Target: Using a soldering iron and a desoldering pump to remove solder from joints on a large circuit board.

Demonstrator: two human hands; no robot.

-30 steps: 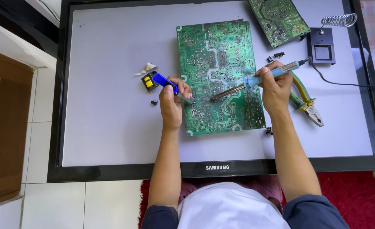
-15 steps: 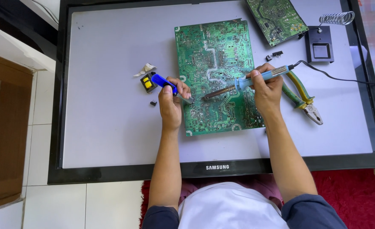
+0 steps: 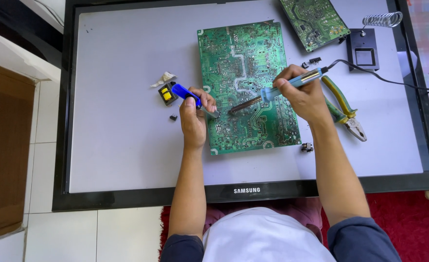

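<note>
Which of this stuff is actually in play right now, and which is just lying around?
In use: large green circuit board; soldering iron in right hand; blue-handled tool in left hand.

Lying about: pliers; second circuit board; iron stand; yellow component.

The large circuit board (image 3: 246, 85) at centre frame is green, laced with pale silvery traces; a second green board (image 3: 314, 22) sits at the upper right. The soldering iron (image 3: 292, 82) has a light-blue handle – its cord black. The tool (image 3: 187, 96) left of centre has a bright blue handle, and beside it lies a small black-and-yellow component (image 3: 166, 94). The pliers (image 3: 344, 107) at right have green-and-yellow grips. Pale grey panel (image 3: 122, 131), black frame – red rug (image 3: 408, 223) at lower right.
</note>
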